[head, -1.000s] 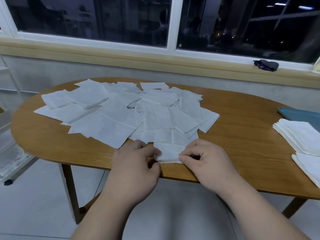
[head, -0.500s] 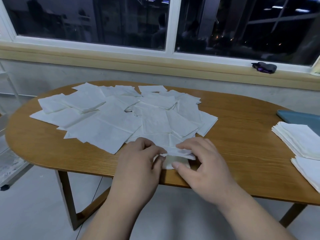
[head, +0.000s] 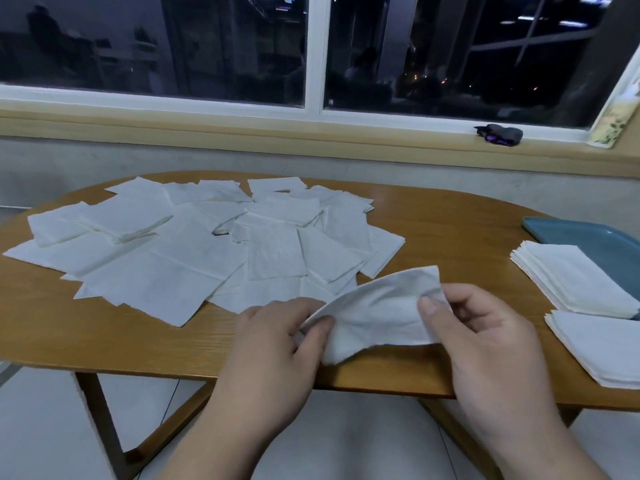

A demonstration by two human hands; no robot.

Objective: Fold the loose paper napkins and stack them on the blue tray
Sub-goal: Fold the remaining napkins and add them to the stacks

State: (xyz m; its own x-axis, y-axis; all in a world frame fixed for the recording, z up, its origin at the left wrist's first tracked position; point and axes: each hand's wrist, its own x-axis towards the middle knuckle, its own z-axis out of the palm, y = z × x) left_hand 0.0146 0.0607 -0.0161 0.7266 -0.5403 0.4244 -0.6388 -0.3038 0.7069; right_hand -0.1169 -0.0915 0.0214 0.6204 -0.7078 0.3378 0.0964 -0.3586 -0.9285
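A white paper napkin [head: 377, 313] hangs lifted off the table's front edge, stretched between both hands. My left hand [head: 273, 355] pinches its lower left corner. My right hand [head: 485, 344] pinches its right edge between thumb and fingers. Behind them, several loose unfolded napkins [head: 194, 247] lie spread in an overlapping heap across the left and middle of the wooden table [head: 446, 233]. At the right, a stack of folded napkins [head: 571, 275] rests partly on the blue tray [head: 595, 240]. A second folded stack [head: 602, 344] lies nearer, at the table's front right.
A window sill runs behind the table, with a dark small object [head: 500, 135] on it at the right. The table's front edge and wooden legs [head: 100, 417] are below my hands, over a pale tiled floor.
The napkin that lay under my hands at the table's front edge has been lifted and pulled out wide between both hands, which moved apart, the right hand going right.
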